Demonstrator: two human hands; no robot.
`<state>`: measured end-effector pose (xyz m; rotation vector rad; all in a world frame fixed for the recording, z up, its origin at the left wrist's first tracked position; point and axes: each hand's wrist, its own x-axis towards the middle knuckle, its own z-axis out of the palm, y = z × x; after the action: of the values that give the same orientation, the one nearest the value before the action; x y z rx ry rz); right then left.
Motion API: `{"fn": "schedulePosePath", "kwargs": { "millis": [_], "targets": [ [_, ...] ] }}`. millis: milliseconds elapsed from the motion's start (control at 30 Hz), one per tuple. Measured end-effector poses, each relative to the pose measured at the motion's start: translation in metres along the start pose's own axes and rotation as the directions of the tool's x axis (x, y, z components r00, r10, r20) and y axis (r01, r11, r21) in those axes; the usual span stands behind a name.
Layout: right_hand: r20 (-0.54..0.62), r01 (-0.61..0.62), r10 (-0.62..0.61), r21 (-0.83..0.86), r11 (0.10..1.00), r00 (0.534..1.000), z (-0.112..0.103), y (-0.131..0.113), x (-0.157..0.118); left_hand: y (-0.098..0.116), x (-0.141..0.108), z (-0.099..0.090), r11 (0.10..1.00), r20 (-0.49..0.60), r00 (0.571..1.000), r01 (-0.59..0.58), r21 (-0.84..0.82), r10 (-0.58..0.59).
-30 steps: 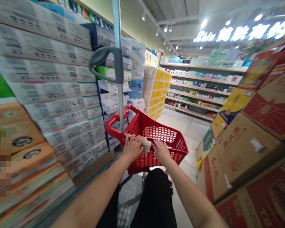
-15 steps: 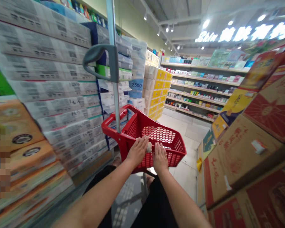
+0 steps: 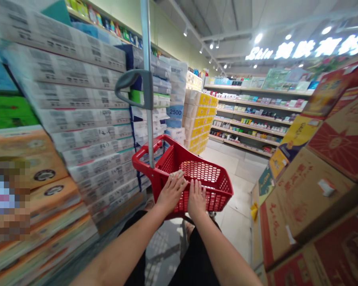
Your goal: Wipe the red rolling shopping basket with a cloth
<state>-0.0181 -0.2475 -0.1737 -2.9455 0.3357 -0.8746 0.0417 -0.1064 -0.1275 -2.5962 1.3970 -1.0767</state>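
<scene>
A red shopping basket cart (image 3: 179, 149) with perforated sides stands right in front of me, with a tall metal pole and a grey handle (image 3: 149, 93) at its left. My left hand (image 3: 168, 193) presses a small crumpled pale cloth (image 3: 177, 174) against the near rim; its folds show around the fingertips, partly hidden by the fingers. Just to the right, my right hand (image 3: 197, 198) lies on the same side of the basket, fingers stretched out and holding nothing that I can see.
Stacked white packs (image 3: 86, 95) wall the left side, with orange packs (image 3: 50, 178) nearer me. Cardboard cartons (image 3: 301, 190) pile up on the right. Pale floor tiles (image 3: 235, 174) run between them toward shelves of small goods (image 3: 253, 115). My legs straddle the space behind the cart.
My right hand has shifted slightly left along the basket. The pale cloth, earlier between my hands, now shows at the far side of my left fingertips. The view has turned slightly left.
</scene>
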Motion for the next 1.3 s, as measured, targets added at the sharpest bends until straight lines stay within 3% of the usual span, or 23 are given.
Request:
{"fn": "schedulePosePath", "kwargs": {
  "millis": [133,300,467,700,767,967,1133,1300],
  "targets": [
    [0.044,0.118,-0.121,0.079,0.990,0.992,-0.003,-0.019,0.004,-0.016,-0.003,0.000,1.000,0.001,1.000,-0.016,-0.007,0.016],
    [0.018,0.067,-0.070,0.133,0.989,0.997,-0.004,-0.011,0.007,-0.025,-0.005,-0.004,0.992,-0.022,0.992,0.124,0.026,-0.123],
    [-0.015,0.076,-0.074,0.099,0.992,0.997,-0.005,-0.007,0.007,-0.021,-0.009,-0.003,1.000,-0.010,1.000,0.014,-0.016,-0.014],
    [-0.045,0.062,-0.061,0.037,0.997,0.997,0.001,-0.016,0.003,-0.038,-0.026,-0.004,0.986,-0.084,0.983,0.164,0.022,-0.162],
    [-0.061,0.056,-0.054,0.038,0.998,0.997,0.003,-0.018,0.003,-0.035,-0.031,0.003,0.993,-0.087,0.990,0.117,0.024,-0.115],
    [-0.088,0.080,-0.077,0.033,0.996,0.993,0.012,-0.011,0.003,-0.034,-0.040,0.028,0.982,-0.046,0.981,-0.190,-0.020,0.189],
    [-0.121,0.093,-0.088,0.030,0.995,0.989,0.016,-0.005,0.003,-0.041,-0.044,0.037,0.972,0.002,0.974,-0.228,-0.059,0.228],
    [-0.131,0.092,-0.086,0.041,0.995,0.988,0.013,-0.004,0.001,-0.034,-0.067,0.047,0.968,0.109,0.970,-0.201,-0.148,0.218]
  ]
}}
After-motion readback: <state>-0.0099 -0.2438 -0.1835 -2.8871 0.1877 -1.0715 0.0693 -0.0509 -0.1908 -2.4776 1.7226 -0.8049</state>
